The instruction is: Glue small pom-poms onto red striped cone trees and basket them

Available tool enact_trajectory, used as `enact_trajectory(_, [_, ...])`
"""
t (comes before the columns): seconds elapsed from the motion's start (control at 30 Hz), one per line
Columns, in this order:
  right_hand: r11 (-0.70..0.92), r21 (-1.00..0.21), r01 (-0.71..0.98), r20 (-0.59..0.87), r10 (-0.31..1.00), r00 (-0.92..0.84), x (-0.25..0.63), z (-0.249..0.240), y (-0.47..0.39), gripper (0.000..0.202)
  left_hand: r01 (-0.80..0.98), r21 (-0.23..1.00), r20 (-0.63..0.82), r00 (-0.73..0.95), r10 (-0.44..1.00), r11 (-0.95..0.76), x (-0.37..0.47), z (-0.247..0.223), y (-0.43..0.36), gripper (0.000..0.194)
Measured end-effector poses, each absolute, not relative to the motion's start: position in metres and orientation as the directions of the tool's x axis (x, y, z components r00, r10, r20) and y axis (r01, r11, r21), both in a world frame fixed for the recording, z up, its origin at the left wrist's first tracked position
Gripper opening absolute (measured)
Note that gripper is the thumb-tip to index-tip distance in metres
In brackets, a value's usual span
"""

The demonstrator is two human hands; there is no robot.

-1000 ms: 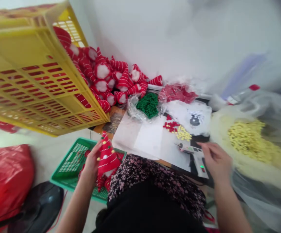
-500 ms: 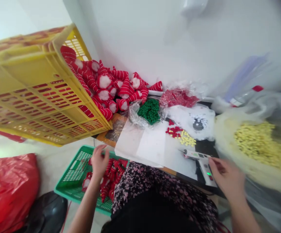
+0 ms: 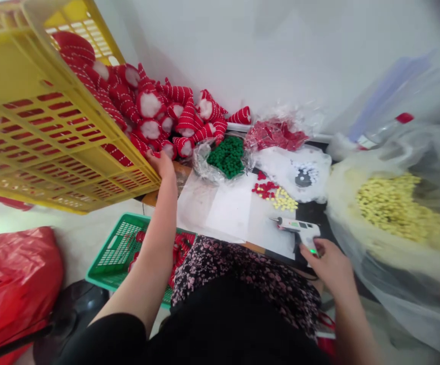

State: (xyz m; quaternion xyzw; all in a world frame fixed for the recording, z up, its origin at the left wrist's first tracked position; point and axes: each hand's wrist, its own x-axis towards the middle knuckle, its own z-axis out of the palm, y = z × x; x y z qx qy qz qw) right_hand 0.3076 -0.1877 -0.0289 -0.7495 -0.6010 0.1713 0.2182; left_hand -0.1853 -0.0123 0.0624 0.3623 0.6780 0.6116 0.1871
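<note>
My left hand (image 3: 162,165) reaches to the lower edge of the heap by the yellow crate, its fingers closed at a red striped stuffed cone (image 3: 143,146) with white stitching; the fingertips are partly hidden. Other such cones (image 3: 185,119), several showing white stuffing at the wide end, spill from the crate onto the table. My right hand (image 3: 331,263) is closed round the lower handle of a white glue gun (image 3: 299,225) with a green light. Its nozzle points left over white paper (image 3: 231,213). Near the nozzle lie small red pompoms (image 3: 265,189) and yellow pompoms (image 3: 283,200).
The yellow crate (image 3: 67,137) lies tipped at the left. Below it stands a green basket (image 3: 107,253) holding more red cones. A bag of green pompoms (image 3: 227,157), a bag of red pieces (image 3: 276,134), a white bag (image 3: 318,165) and a big bag of yellow pompoms (image 3: 395,203) line the table.
My left hand has moved up from above the green basket to the cones at the crate. My right hand has closed round the glue gun's handle. The view has shifted slightly.
</note>
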Motion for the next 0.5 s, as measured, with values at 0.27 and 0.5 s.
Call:
enact_trajectory(0.27, [-0.221,-0.952,0.211,-0.137,0.926,0.35,0.282,-0.014,-0.193,0.039,0.321,0.919,0.368,-0.499,0.784,-0.227,-0.082,0.061,-0.099,0.026])
enact_trajectory(0.5, [-0.123,-0.976,-0.177,-0.154,0.973,0.173,0.246,0.015,-0.199,0.038,-0.398,0.915,-0.102,-0.072,0.992,0.065,-0.032,0.036,-0.108,0.101])
